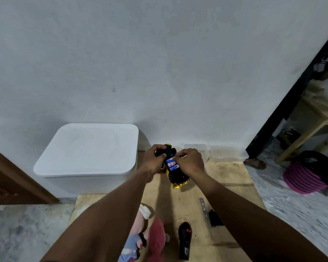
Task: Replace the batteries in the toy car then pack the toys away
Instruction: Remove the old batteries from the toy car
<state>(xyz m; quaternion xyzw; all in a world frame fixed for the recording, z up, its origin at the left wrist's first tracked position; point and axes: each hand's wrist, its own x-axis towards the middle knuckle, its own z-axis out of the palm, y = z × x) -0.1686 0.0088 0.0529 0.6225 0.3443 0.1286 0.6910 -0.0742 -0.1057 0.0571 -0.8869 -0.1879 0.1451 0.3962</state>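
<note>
Head view: upturned toy car (178,179) lies lengthwise between the grips — left grip (155,157) curled round its far end, right grip (189,160) pinching the batteries (171,165) just to its left.

White bin (87,148) walls off left; board (225,176) open right; wall (159,72) behind.

A plain white plastered wall (159,63) is met by a speckled grey stone floor (301,214), flanked by a brown wooden door frame (17,186) at left and a pale wooden bench (316,112) at right.
</note>
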